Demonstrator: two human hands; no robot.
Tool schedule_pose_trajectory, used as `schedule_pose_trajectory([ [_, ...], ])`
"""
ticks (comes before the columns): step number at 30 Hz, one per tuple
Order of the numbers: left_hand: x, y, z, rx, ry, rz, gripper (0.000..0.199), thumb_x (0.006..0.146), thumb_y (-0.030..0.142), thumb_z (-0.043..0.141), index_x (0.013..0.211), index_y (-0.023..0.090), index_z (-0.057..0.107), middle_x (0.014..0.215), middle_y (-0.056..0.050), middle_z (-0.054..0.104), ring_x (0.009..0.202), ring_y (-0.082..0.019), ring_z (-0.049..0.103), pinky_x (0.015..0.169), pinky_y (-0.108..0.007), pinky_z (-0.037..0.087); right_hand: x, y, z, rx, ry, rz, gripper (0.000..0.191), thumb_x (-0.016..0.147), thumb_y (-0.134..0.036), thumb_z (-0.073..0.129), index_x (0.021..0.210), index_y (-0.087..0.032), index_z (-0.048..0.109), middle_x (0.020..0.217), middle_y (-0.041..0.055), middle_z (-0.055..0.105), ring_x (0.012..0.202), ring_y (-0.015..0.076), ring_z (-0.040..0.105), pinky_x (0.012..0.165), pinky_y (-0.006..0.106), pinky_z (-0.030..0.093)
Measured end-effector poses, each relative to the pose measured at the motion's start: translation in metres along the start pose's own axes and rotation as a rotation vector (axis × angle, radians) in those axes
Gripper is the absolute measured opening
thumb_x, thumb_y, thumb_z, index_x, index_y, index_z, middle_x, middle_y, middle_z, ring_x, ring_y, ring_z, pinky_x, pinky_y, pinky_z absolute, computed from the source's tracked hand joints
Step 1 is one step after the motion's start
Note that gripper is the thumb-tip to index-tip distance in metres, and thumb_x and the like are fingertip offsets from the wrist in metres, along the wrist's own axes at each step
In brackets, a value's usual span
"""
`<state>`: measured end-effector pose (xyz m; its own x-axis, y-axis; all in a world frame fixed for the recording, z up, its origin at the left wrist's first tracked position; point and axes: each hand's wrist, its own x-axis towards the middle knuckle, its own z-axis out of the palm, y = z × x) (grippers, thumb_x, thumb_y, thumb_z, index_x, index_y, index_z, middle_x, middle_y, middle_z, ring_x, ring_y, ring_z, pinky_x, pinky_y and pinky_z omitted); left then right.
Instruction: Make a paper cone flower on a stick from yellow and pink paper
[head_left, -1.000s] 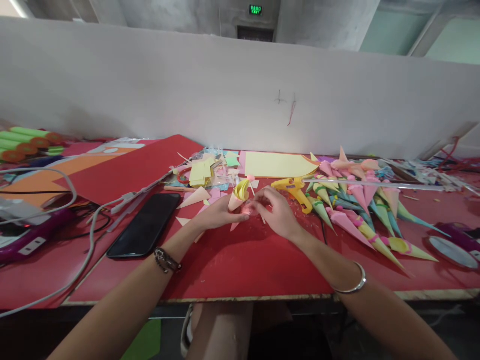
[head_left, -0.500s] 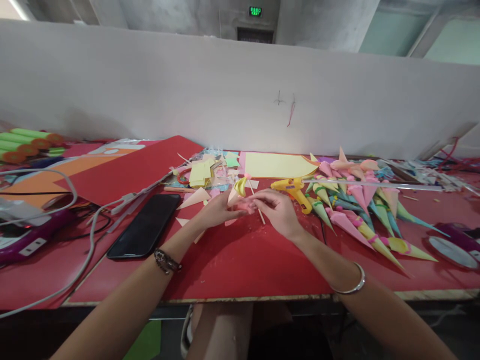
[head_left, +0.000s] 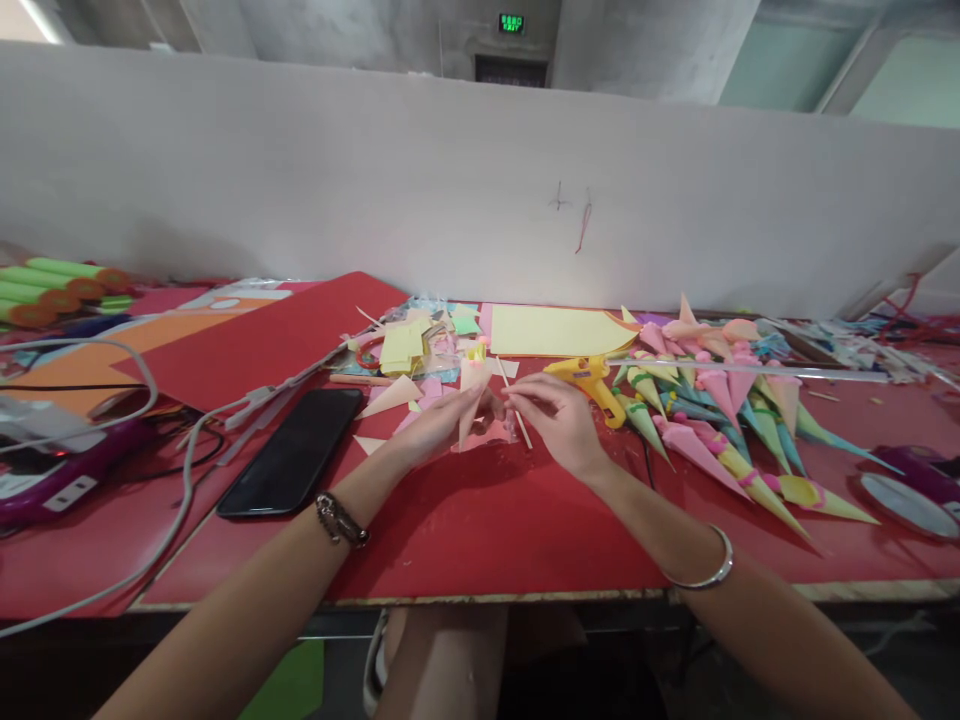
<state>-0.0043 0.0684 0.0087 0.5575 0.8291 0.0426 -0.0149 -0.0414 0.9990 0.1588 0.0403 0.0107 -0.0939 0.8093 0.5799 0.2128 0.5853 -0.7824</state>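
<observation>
The pale peach paper cone with a yellow inner layer [head_left: 472, 380] is at the middle of the bench [head_left: 450, 545], raised in the left hand [head_left: 439, 425], its mouth uppermost and its tapered end pointing down; this attitude presents the smooth, matt outer wall and leaves only a strip of yellow in view at the rim. A small round pink ball [head_left: 484, 342] shows just beside the mouth; whether it is attached cannot be established. The left fingers are closed around the cone's lower body. The right hand [head_left: 559, 425] is close by, thumb and forefinger pinched together at the tips; whether anything fine lies between them cannot be told. A thin, straight, pale stick [head_left: 526, 434] slants beside those tips, contact unconfirmed. Beneath the hands lies flat pink material, partly hidden. Just beyond the right hand is a yellow plastic glue gun [head_left: 589, 375] with a rigid, angular body. Farther right, slender paper cones in pink, green, yellow and blue [head_left: 705, 400] are heaped, several banded with fuzzy-looking trim. Left of the hands are crisp-edged paper scraps [head_left: 401, 345] and a glossy black phone [head_left: 292, 450]. The bench surface is red and smooth, with a worn, pale front edge.
</observation>
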Motion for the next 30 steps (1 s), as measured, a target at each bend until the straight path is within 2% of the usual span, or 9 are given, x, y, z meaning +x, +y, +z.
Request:
schedule_pose_trajectory([
  [2, 0.000, -0.002, 0.001, 0.030, 0.005, -0.004, 0.038, 0.077, 0.050, 0.042, 0.070, 0.015, 0.054, 0.077, -0.003, 0.054, 0.073, -0.013, 0.048, 0.066, -0.026, 0.039, -0.001, -0.001, 0.000, 0.029, -0.026, 0.026, 0.009, 0.076, -0.024, 0.054, 0.074, -0.020, 0.062, 0.070, 0.0010, 0.062, 0.064, 0.0134, 0.059, 0.062, 0.027, 0.050],
  [5, -0.001, -0.003, 0.003, 0.070, -0.016, 0.008, 0.044, 0.074, 0.054, 0.045, 0.056, 0.015, 0.050, 0.063, -0.002, 0.051, 0.068, -0.012, 0.048, 0.064, -0.025, 0.039, -0.001, -0.001, 0.000, 0.067, -0.033, 0.063, 0.008, 0.074, -0.026, 0.056, 0.072, -0.019, 0.059, 0.061, -0.0007, 0.061, 0.055, 0.0125, 0.058, 0.056, 0.026, 0.048],
  [8, -0.002, -0.002, 0.005, 0.119, -0.034, 0.027, 0.049, 0.074, 0.056, 0.045, 0.047, 0.016, 0.043, 0.048, 0.002, 0.041, 0.055, -0.010, 0.043, 0.060, -0.025, 0.038, 0.000, 0.000, -0.001, -0.004, 0.026, 0.013, 0.006, 0.074, -0.023, 0.057, 0.072, -0.019, 0.062, 0.068, 0.0009, 0.064, 0.064, 0.0137, 0.059, 0.063, 0.027, 0.048],
  [11, -0.001, -0.001, 0.006, 0.183, -0.016, 0.046, 0.048, 0.076, 0.056, 0.042, 0.050, 0.016, 0.043, 0.042, 0.004, 0.038, 0.046, -0.008, 0.038, 0.055, -0.024, 0.036, 0.001, 0.000, -0.002, -0.050, 0.056, -0.039, 0.013, 0.077, -0.020, 0.052, 0.081, -0.020, 0.065, 0.080, 0.0029, 0.064, 0.075, 0.0143, 0.058, 0.069, 0.027, 0.047],
  [15, 0.000, 0.000, 0.005, 0.233, 0.001, 0.055, 0.039, 0.076, 0.052, 0.046, 0.064, 0.014, 0.050, 0.041, 0.005, 0.041, 0.045, -0.008, 0.037, 0.048, -0.021, 0.031, 0.003, 0.000, -0.004, -0.048, 0.074, -0.029, 0.019, 0.081, -0.023, 0.046, 0.085, -0.020, 0.065, 0.079, 0.0026, 0.061, 0.071, 0.0133, 0.058, 0.065, 0.026, 0.047],
  [20, -0.002, 0.004, 0.009, 0.220, 0.037, 0.018, 0.033, 0.071, 0.046, 0.055, 0.070, 0.014, 0.046, 0.052, 0.005, 0.046, 0.045, -0.005, 0.039, 0.043, -0.018, 0.029, 0.003, 0.000, -0.005, -0.056, 0.084, -0.023, 0.014, 0.077, -0.022, 0.052, 0.081, -0.020, 0.065, 0.075, 0.0018, 0.062, 0.070, 0.0135, 0.057, 0.062, 0.025, 0.047],
  [25, -0.002, 0.006, 0.011, 0.241, 0.015, -0.002, 0.031, 0.071, 0.044, 0.055, 0.079, 0.015, 0.050, 0.062, 0.002, 0.052, 0.053, -0.008, 0.048, 0.046, -0.019, 0.035, 0.003, 0.003, -0.003, 0.004, 0.088, -0.004, 0.015, 0.076, -0.022, 0.053, 0.085, -0.022, 0.065, 0.086, 0.0030, 0.064, 0.076, 0.0143, 0.060, 0.068, 0.028, 0.050],
  [30, -0.003, 0.003, 0.012, 0.252, -0.040, 0.001, 0.031, 0.068, 0.043, 0.058, 0.075, 0.015, 0.050, 0.064, 0.001, 0.054, 0.059, -0.010, 0.051, 0.054, -0.022, 0.040, 0.001, 0.000, -0.003, 0.043, 0.111, 0.003, 0.010, 0.074, -0.023, 0.056, 0.079, -0.020, 0.065, 0.076, 0.0014, 0.063, 0.065, 0.0127, 0.061, 0.062, 0.027, 0.051],
])
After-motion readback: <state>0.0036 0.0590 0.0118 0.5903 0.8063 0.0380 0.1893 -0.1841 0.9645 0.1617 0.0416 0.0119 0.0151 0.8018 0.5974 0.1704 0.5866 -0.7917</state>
